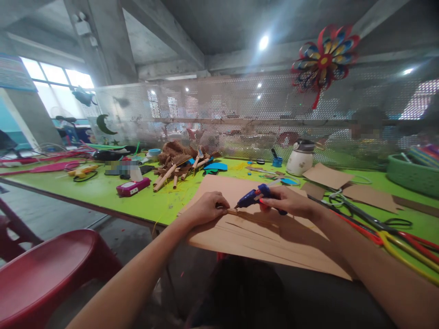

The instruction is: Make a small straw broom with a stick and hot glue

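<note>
My right hand (pixel 286 199) is wrapped round a blue hot glue gun (pixel 252 197), its nozzle pointing down and left. The nozzle tip is at a thin brown strip (pixel 233 211), which looks like cardboard. My left hand (pixel 208 206) pinches the left end of that strip, fingers pressed together. Both hands are over a large brown cardboard sheet (pixel 219 237) that overhangs the near table edge. Several thin dark strips or slits (pixel 252 230) show on the sheet; I cannot tell which.
A pile of rolled brown paper pieces (pixel 174 164) lies behind on the green table (pixel 164 208). Scissors (pixel 394 242) and cardboard scraps (pixel 370 196) lie at right, near a white jug (pixel 300 159) and a green basket (pixel 408 176). A red stool (pixel 51 269) stands at left.
</note>
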### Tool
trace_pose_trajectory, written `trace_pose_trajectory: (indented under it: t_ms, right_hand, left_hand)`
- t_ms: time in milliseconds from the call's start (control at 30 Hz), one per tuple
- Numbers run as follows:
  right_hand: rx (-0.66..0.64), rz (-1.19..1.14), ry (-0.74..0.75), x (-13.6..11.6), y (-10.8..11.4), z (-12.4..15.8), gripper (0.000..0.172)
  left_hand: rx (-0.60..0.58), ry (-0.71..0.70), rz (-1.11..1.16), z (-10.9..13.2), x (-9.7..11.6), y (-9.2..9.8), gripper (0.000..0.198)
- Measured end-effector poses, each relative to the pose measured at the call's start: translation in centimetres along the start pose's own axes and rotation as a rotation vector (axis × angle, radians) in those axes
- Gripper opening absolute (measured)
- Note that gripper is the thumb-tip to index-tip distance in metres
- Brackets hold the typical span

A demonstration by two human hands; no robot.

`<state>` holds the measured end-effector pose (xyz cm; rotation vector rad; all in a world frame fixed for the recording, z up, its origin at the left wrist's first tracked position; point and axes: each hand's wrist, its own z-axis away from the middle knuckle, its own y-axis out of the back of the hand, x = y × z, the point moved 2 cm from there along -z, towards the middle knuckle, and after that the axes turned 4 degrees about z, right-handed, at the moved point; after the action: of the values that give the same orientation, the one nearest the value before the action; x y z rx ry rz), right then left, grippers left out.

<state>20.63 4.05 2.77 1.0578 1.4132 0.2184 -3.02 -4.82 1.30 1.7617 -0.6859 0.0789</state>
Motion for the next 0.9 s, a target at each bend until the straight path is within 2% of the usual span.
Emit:
trace_pose_trajectory:
  t_ms: [200, 400, 633, 900]
  right_hand:
    - [-0.004, -0.017, -0.066, -0.3, 0.6, 0.4, 0.035]
    - [-0.028, 0.006, -0.021, 0.2, -0.1, -0.5, 0.037]
    - [-0.049, -0.044, -0.073, 0.1, 0.5, 0.3, 0.038]
    - [0.024, -0.054, -0.132, -0.8, 1.2, 0.8, 0.042]
  left_hand:
    - [0.009, -0.005, 0.017, 0.0, -0.3, -0.1, 0.014]
    - [0.002, 0.002, 0.021, 0.0, -0.1, -0.1, 0.014]
    - [0.002, -0.002, 0.034, 0.0, -0.2, -0.1, 0.013]
    - [-0.015, 0.004, 0.036, 0.0, -0.2, -0.1, 0.014]
